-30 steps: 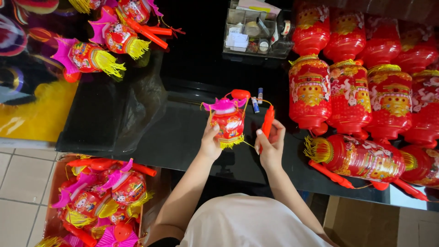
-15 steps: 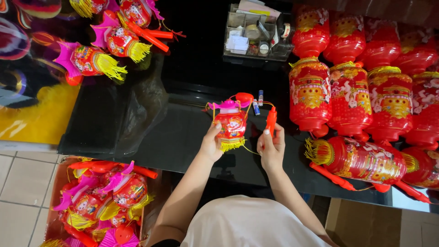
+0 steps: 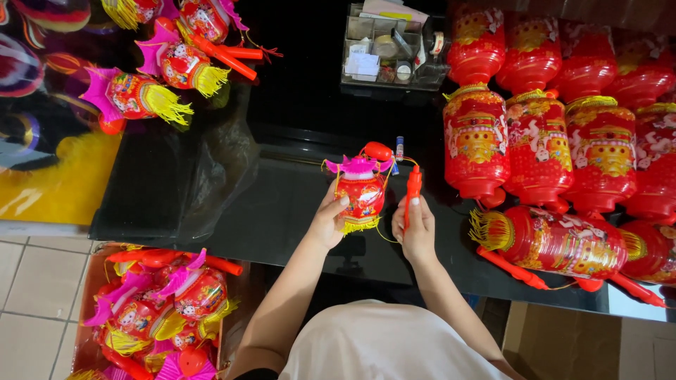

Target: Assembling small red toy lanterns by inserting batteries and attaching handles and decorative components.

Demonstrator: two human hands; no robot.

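Red and gold paper covers the small lantern (image 3: 361,197) that the left hand (image 3: 329,222) holds from the side, with the fingers closed around its body and the thumb on the front; the lantern has a pink frilled top and a yellow fringe at the bottom, and it is held upright over the black table (image 3: 282,211), in front of the person's chest; the right hand (image 3: 417,229) is closed around the lower part of a red plastic stick (image 3: 412,193), which stands almost upright just beside the lantern; a thin yellow cord goes from the stick to the lantern, and a red round piece sits above the pink top; to the right, many big red lanterns (image 3: 479,137) stand close together on the table, and one more big lantern (image 3: 556,243) lies on its side near the right hand, with its yellow fringe toward the hand; at the far edge of the table there is a clear box (image 3: 391,53) with small things inside; a sheet of clear plastic (image 3: 218,169) lies on the left part of the table; more small lanterns (image 3: 165,70) lie at the upper left, and a cardboard box (image 3: 90,281) on the tiled floor at the lower left is full of the same small lanterns.
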